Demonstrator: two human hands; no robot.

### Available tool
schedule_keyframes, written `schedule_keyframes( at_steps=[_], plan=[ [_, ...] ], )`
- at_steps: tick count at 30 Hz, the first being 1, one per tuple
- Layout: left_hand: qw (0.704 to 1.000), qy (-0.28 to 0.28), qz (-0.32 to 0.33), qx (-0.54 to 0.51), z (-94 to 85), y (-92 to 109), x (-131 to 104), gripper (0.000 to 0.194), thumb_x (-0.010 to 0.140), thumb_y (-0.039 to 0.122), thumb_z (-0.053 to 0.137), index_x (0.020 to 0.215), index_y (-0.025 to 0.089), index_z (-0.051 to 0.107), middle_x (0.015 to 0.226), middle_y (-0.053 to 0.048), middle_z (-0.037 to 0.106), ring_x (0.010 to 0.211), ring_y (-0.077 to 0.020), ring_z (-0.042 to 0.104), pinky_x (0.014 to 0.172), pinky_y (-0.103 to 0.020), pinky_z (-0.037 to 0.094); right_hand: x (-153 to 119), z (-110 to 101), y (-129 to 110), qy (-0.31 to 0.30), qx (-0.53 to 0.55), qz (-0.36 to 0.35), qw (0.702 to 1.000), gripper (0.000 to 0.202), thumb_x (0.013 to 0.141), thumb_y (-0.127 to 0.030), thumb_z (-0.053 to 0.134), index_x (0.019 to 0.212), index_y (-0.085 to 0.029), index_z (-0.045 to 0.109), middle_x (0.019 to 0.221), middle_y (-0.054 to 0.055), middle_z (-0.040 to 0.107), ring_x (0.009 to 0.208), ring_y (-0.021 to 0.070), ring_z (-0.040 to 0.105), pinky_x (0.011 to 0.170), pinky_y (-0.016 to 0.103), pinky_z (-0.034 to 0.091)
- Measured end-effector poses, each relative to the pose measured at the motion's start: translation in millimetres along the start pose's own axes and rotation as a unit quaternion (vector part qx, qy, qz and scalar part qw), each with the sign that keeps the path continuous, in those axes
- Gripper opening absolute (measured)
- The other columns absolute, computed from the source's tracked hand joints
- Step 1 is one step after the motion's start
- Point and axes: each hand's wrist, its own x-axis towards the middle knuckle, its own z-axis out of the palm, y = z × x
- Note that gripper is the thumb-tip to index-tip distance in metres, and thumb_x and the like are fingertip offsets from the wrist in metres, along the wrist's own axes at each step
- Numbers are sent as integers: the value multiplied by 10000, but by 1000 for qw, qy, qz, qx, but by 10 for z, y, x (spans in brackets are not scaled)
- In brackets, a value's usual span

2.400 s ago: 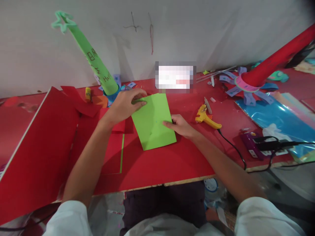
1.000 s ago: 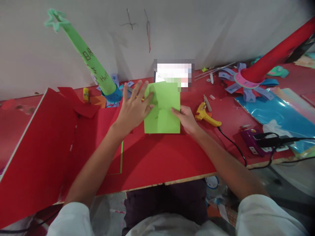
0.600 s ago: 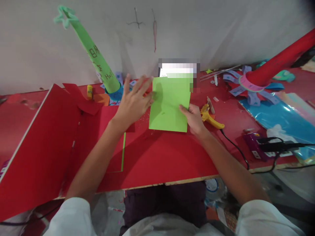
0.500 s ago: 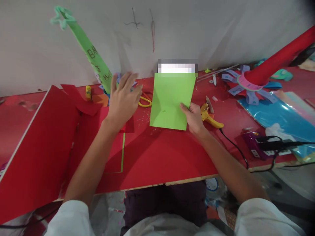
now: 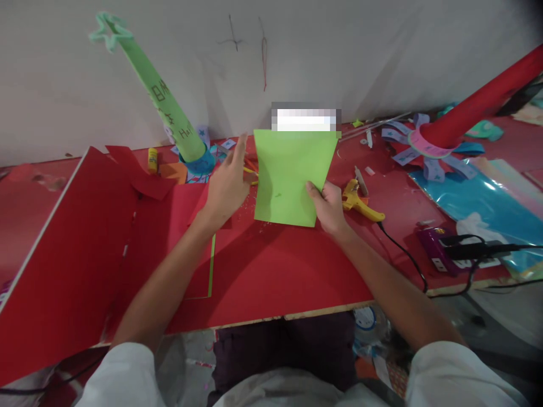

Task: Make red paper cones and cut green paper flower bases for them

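A light green sheet of paper [image 5: 288, 175] is held up over the red table. My right hand [image 5: 331, 208] grips its lower right side, thumb on the front face. Off the sheet's left edge, my left hand [image 5: 229, 189] is raised with its fingers stretched upward and nothing in them. Partly hidden behind that hand are yellow-handled scissors [image 5: 254, 180]. A yellow glue gun [image 5: 360, 204] lies just right of my right hand, with its cord running toward the table's front edge. Behind the sheet's top, a pixelated bright rectangle [image 5: 305, 120] shows.
A green paper cone [image 5: 159, 96] with a star on top leans at back left. A folded red board [image 5: 63, 265] stands at left, near a glue stick [image 5: 153, 160]. At right are a red cone [image 5: 479, 104], blue plastic sheets [image 5: 479, 198] and a purple box [image 5: 436, 249] with cables.
My left hand has moved right and slightly down, from in front of the green cone's base toward the sheet. The sheet has shifted slightly left, its upper left corner now flaring outward.
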Motion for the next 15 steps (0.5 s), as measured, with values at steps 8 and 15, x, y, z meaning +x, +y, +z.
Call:
schedule_keyframes(
  at_steps=[8,15],
  plan=[
    [990,-14,-19,-141,209,14,-1,1003,977,554,752,1750,260,183,1311,-137,750,998,-228,752,871,-391,633,18,-4,14,11,2,-6,1000,505,951,-704,703,746,-260,578,721,5,491,694,200,455,645,363,449],
    [959,-92,-27,-267,429,11,-42,1108,1004,388,686,1773,275,-103,1286,-151,753,1012,-218,777,840,-365,650,7,-9,-21,29,-7,-9,1000,538,954,-722,688,725,-259,539,698,-1,441,679,191,415,620,352,408]
  ],
)
